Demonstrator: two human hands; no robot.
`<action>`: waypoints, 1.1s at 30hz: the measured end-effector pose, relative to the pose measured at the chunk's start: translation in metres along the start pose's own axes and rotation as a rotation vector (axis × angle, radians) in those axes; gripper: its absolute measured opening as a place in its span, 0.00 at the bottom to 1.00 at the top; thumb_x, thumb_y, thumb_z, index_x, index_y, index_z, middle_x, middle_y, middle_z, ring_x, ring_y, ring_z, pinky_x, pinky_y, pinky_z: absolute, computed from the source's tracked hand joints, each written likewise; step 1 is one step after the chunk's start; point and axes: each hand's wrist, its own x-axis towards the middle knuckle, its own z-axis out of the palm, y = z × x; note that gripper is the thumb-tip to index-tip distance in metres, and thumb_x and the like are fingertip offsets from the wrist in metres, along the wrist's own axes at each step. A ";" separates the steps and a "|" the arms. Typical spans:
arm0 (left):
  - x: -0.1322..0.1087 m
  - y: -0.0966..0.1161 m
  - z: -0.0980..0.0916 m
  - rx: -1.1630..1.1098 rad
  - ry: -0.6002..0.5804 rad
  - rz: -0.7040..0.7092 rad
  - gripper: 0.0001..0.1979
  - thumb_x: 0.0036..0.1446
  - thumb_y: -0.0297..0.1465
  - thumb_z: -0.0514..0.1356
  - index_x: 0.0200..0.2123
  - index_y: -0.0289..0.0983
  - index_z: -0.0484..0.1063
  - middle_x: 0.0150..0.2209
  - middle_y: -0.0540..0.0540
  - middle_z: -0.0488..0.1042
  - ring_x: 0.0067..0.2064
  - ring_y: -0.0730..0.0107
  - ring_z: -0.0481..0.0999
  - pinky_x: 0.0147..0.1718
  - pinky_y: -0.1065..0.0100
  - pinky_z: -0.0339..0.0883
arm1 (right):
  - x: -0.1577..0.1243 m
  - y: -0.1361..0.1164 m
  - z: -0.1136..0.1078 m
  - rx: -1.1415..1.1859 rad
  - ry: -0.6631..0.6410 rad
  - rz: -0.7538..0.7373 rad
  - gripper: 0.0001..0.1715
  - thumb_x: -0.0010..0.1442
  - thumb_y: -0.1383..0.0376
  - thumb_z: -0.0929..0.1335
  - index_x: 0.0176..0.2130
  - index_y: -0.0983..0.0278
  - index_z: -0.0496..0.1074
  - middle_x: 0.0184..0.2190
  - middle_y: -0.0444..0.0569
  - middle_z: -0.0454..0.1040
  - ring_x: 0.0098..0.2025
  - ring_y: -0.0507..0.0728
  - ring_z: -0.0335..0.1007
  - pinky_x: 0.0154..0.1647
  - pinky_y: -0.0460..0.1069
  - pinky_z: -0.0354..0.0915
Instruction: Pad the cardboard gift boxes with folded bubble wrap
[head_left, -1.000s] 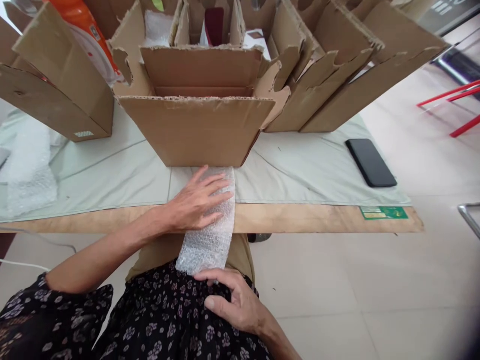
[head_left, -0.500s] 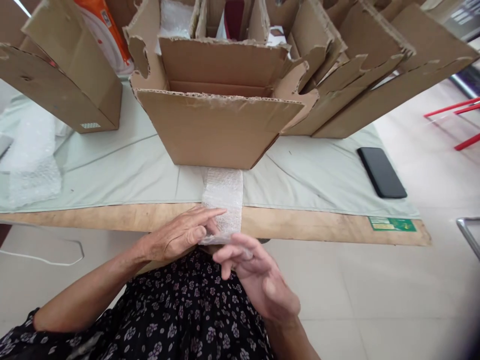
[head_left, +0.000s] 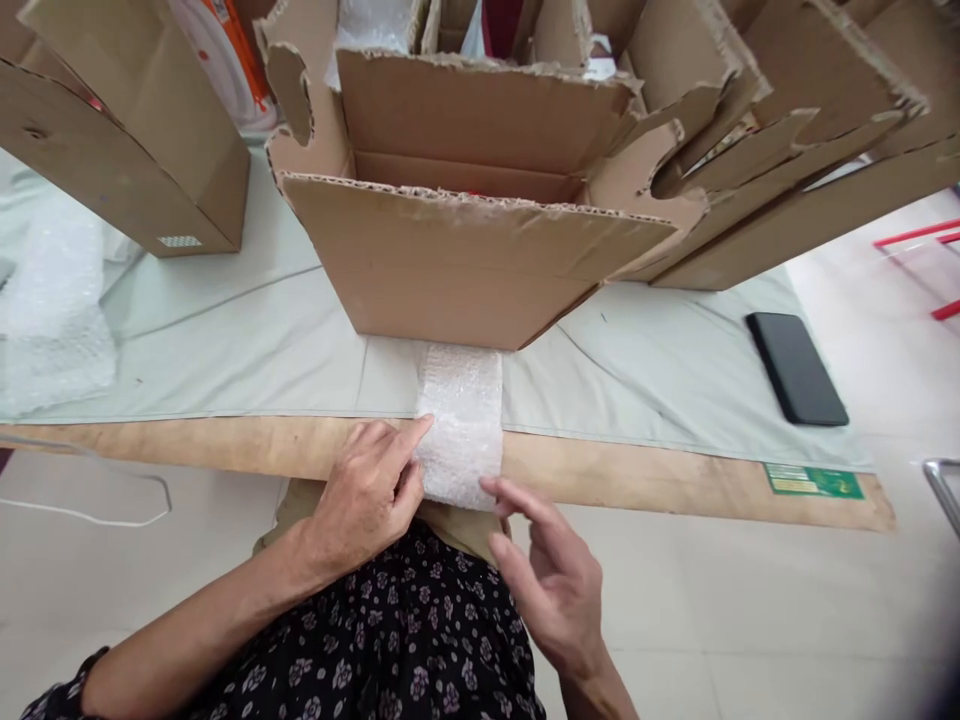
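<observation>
A flat bubble wrap pouch hangs slightly over the table's wooden front edge, its far end meeting the base of a cardboard box. My left hand lies at the pouch's left side. Its index finger is stretched onto the wrap, the thumb is apart from it, and the other fingers are curled. My right hand is by the near right corner, thumb and fingers spread, with a fingertip touching or almost touching the wrap. What the pouch contains, if anything, cannot be made out.
Several open cardboard boxes crowd the back of the cloth-covered table. More bubble wrap lies at the left beside a tall carton. A black phone rests near the right edge.
My left hand has turned and shifted slightly, index finger now on the wrap's left edge. My right hand has moved right and its fingers have spread. The pouch's near end lies flatter.
</observation>
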 end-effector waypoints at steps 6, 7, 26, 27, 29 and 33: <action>0.000 -0.001 -0.007 0.052 -0.038 0.018 0.20 0.64 0.22 0.59 0.59 0.35 0.70 0.44 0.38 0.78 0.45 0.54 0.77 0.45 0.51 0.75 | 0.015 0.018 -0.002 -0.672 -0.140 -0.358 0.26 0.66 0.69 0.70 0.62 0.60 0.71 0.63 0.56 0.75 0.66 0.68 0.68 0.60 0.65 0.67; -0.001 -0.002 -0.010 0.049 -0.043 0.032 0.19 0.64 0.25 0.60 0.59 0.34 0.70 0.51 0.33 0.77 0.51 0.49 0.77 0.50 0.47 0.74 | 0.018 0.020 -0.002 -0.688 -0.138 -0.365 0.25 0.66 0.71 0.68 0.61 0.59 0.72 0.62 0.54 0.77 0.66 0.67 0.69 0.61 0.64 0.66; 0.014 -0.004 0.001 0.019 0.026 -0.048 0.10 0.67 0.25 0.60 0.50 0.32 0.76 0.30 0.48 0.77 0.33 0.63 0.73 0.38 0.58 0.68 | 0.047 0.012 -0.007 -0.661 0.193 -0.428 0.21 0.67 0.66 0.72 0.59 0.61 0.72 0.45 0.54 0.80 0.47 0.62 0.76 0.47 0.58 0.71; 0.015 -0.005 0.001 0.033 0.026 -0.044 0.10 0.66 0.24 0.60 0.49 0.31 0.77 0.30 0.47 0.77 0.33 0.63 0.73 0.38 0.58 0.67 | 0.045 0.011 -0.009 -0.658 0.155 -0.453 0.20 0.66 0.68 0.73 0.57 0.61 0.73 0.45 0.53 0.80 0.49 0.62 0.76 0.49 0.58 0.71; 0.016 -0.006 0.002 0.055 0.024 -0.036 0.10 0.66 0.23 0.60 0.49 0.31 0.77 0.31 0.47 0.77 0.33 0.63 0.73 0.38 0.58 0.67 | 0.044 0.010 -0.010 -0.668 0.023 -0.487 0.17 0.66 0.70 0.72 0.54 0.61 0.74 0.49 0.52 0.81 0.55 0.64 0.75 0.54 0.59 0.69; 0.017 -0.010 0.001 0.078 0.028 -0.036 0.10 0.67 0.24 0.60 0.49 0.32 0.77 0.28 0.48 0.75 0.32 0.63 0.72 0.37 0.58 0.66 | 0.054 0.015 -0.005 -0.747 -0.130 -0.463 0.15 0.69 0.69 0.69 0.55 0.63 0.74 0.54 0.51 0.81 0.61 0.65 0.72 0.59 0.60 0.64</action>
